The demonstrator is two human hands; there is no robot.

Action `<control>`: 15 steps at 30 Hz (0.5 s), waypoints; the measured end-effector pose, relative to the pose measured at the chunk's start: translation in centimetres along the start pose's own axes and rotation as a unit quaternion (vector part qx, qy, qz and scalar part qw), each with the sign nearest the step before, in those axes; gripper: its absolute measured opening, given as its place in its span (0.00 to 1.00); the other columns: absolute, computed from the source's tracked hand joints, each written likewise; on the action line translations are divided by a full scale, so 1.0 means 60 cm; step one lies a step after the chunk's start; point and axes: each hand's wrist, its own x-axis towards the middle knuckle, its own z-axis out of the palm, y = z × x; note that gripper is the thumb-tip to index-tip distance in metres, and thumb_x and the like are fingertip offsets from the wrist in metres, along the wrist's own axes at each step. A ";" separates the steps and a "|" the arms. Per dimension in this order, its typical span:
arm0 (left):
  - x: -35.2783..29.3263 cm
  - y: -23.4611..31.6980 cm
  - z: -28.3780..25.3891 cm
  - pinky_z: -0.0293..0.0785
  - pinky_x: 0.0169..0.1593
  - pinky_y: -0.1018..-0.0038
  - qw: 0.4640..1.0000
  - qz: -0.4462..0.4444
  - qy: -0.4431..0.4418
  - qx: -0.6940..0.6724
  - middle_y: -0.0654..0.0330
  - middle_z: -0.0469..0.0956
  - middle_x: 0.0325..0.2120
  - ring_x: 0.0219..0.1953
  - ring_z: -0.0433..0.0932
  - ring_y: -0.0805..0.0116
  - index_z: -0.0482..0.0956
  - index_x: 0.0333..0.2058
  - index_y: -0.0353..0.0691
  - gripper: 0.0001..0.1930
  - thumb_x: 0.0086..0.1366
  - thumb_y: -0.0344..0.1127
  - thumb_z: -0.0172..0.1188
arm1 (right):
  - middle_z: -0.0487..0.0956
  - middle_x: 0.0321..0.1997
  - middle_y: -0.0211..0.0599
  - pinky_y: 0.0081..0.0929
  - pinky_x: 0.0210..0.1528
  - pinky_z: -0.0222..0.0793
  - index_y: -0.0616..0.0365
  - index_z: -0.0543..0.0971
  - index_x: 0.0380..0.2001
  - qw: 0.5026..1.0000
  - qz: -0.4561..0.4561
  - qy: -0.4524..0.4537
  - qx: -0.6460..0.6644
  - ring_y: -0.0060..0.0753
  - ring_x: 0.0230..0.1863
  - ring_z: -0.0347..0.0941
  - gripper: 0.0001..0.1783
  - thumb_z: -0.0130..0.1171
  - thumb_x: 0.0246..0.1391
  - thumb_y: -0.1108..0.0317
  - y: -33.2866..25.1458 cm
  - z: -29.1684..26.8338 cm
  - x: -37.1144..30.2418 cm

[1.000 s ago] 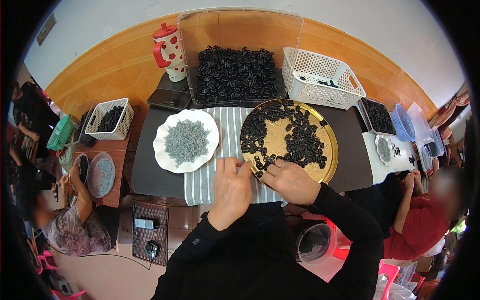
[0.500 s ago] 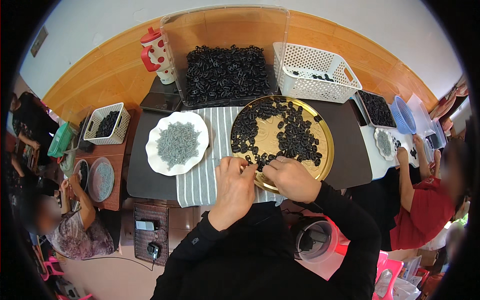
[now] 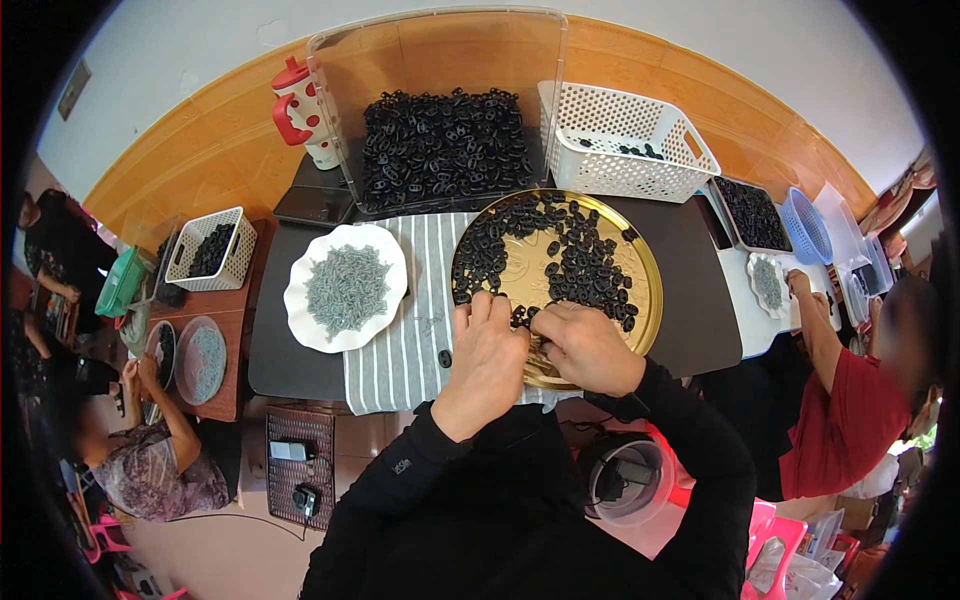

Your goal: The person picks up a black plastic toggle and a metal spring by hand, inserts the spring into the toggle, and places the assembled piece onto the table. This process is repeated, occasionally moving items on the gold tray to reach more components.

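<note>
My left hand (image 3: 490, 350) lies over the near left rim of a round gold tray (image 3: 522, 255), fingers bent down among small black oval pieces with holes (image 3: 595, 275). Close beside it, my right hand (image 3: 590, 345) has its fingers curled together at the near edge. The fingertips of both hands nearly meet, and what they pinch is hidden. One loose black piece (image 3: 445, 357) lies left of my left hand on a grey-and-white striped cloth (image 3: 375, 375). Further left stands a white scalloped dish (image 3: 294, 305) heaped with small grey slender pieces (image 3: 348, 287).
Behind the tray is a clear bin (image 3: 553, 60) of black pieces, beside a white perforated basket (image 3: 630, 182). A red-spotted tumbler (image 3: 309, 120) and a dark flat device (image 3: 313, 206) stand left. People work at side tables: one at left (image 3: 160, 460), one in red (image 3: 830, 430) at right.
My left hand has moved right and slightly forward, closer to my right hand, uncovering cloth and the loose black piece. The whole view has shifted slightly. The person in red has moved an arm.
</note>
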 end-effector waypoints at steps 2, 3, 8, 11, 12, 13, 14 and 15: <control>0.000 -0.006 0.006 0.58 0.46 0.62 1.000 0.028 -0.005 0.002 0.50 0.70 0.31 0.43 0.66 0.52 0.79 0.23 0.30 0.05 0.47 0.24 0.55 | 0.73 0.27 0.44 0.41 0.33 0.69 0.63 0.71 0.28 0.999 -0.020 -0.019 -0.033 0.51 0.32 0.71 0.10 0.55 0.37 0.80 -0.004 -0.002 0.002; 0.000 -0.008 0.009 0.58 0.46 0.62 1.000 0.028 -0.006 0.003 0.50 0.70 0.31 0.43 0.66 0.52 0.79 0.23 0.30 0.05 0.47 0.24 0.55 | 0.73 0.27 0.44 0.41 0.33 0.69 0.63 0.71 0.28 0.999 -0.020 -0.018 -0.032 0.51 0.32 0.71 0.10 0.55 0.37 0.80 -0.005 -0.003 0.002; -0.001 -0.023 0.009 0.66 0.43 0.64 0.983 -0.007 0.120 -0.137 0.53 0.73 0.33 0.41 0.68 0.52 0.78 0.27 0.33 0.06 0.47 0.18 0.58 | 0.72 0.26 0.43 0.40 0.34 0.68 0.62 0.71 0.27 0.998 -0.035 -0.025 -0.037 0.49 0.32 0.70 0.09 0.55 0.37 0.78 -0.005 -0.003 -0.001; -0.018 -0.029 -0.014 0.69 0.36 0.72 0.952 -0.093 0.124 -0.262 0.57 0.75 0.28 0.32 0.74 0.63 0.79 0.31 0.32 0.04 0.55 0.20 0.60 | 0.71 0.25 0.42 0.38 0.35 0.68 0.62 0.71 0.26 0.996 -0.050 -0.035 -0.070 0.47 0.31 0.69 0.07 0.55 0.39 0.78 -0.007 -0.008 -0.002; -0.030 -0.032 -0.019 0.69 0.34 0.75 0.903 -0.164 0.098 -0.384 0.59 0.76 0.26 0.29 0.74 0.68 0.78 0.31 0.31 0.02 0.58 0.21 0.60 | 0.71 0.25 0.42 0.38 0.35 0.68 0.62 0.71 0.26 0.996 -0.050 -0.035 -0.070 0.47 0.31 0.69 0.07 0.55 0.39 0.78 -0.011 -0.008 0.001; -0.042 -0.040 -0.009 0.69 0.33 0.81 0.848 -0.189 0.115 -0.481 0.62 0.78 0.26 0.27 0.75 0.77 0.80 0.37 0.31 0.06 0.61 0.23 0.60 | 0.71 0.25 0.41 0.38 0.35 0.68 0.62 0.71 0.25 0.996 -0.065 -0.030 -0.060 0.46 0.31 0.69 0.06 0.56 0.40 0.77 -0.015 -0.006 0.004; -0.052 -0.045 -0.013 0.69 0.33 0.81 0.848 -0.189 0.116 -0.482 0.62 0.78 0.26 0.27 0.75 0.77 0.80 0.37 0.31 0.06 0.61 0.23 0.60 | 0.71 0.25 0.40 0.37 0.35 0.68 0.62 0.71 0.25 0.995 -0.080 -0.025 -0.050 0.44 0.31 0.70 0.06 0.56 0.40 0.76 -0.018 -0.005 0.007; -0.058 -0.046 -0.026 0.69 0.33 0.82 0.793 -0.243 0.089 -0.551 0.62 0.79 0.27 0.29 0.75 0.78 0.81 0.39 0.32 0.07 0.62 0.23 0.59 | 0.71 0.25 0.40 0.37 0.35 0.68 0.62 0.71 0.25 0.995 -0.081 -0.026 -0.050 0.44 0.31 0.70 0.06 0.56 0.40 0.76 -0.017 -0.002 0.009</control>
